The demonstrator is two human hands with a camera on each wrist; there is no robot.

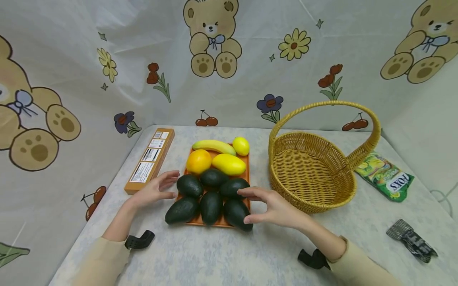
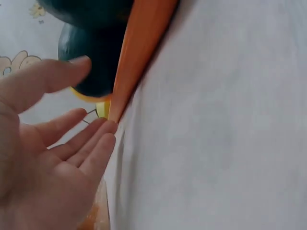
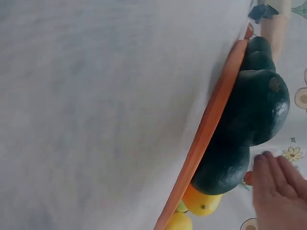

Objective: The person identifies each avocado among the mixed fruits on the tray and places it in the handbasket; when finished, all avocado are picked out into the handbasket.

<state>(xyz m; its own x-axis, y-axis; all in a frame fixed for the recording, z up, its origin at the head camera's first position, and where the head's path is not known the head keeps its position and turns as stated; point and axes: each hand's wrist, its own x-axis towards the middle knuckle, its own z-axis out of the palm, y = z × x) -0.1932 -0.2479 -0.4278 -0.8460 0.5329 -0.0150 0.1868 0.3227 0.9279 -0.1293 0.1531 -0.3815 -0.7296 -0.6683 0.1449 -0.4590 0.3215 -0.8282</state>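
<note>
An orange tray (image 3: 211, 120) lies on the table, bearing several dark green avocados toward its near side. Behind them on it are an orange (image 1: 198, 161), a yellow mango (image 1: 229, 164), a banana (image 1: 214, 147) and a lemon (image 1: 241, 146). My left hand (image 1: 152, 192) is at the tray's left edge, fingers extended beside the left avocado (image 1: 189, 186), holding nothing. On the other side my right hand (image 1: 275, 208) hovers at the right avocados, nearest the front right one (image 1: 237, 214). Its fingers look straight and apart from the fruit in the right wrist view.
A wicker basket (image 1: 304, 174) with a tall handle stands to the right of the tray. Beyond it lies a green packet (image 1: 386, 176), with a grey-and-black bundle (image 1: 411, 240) nearer the front. A long cardboard box (image 1: 150, 161) lies at left. A patterned cloth hangs behind.
</note>
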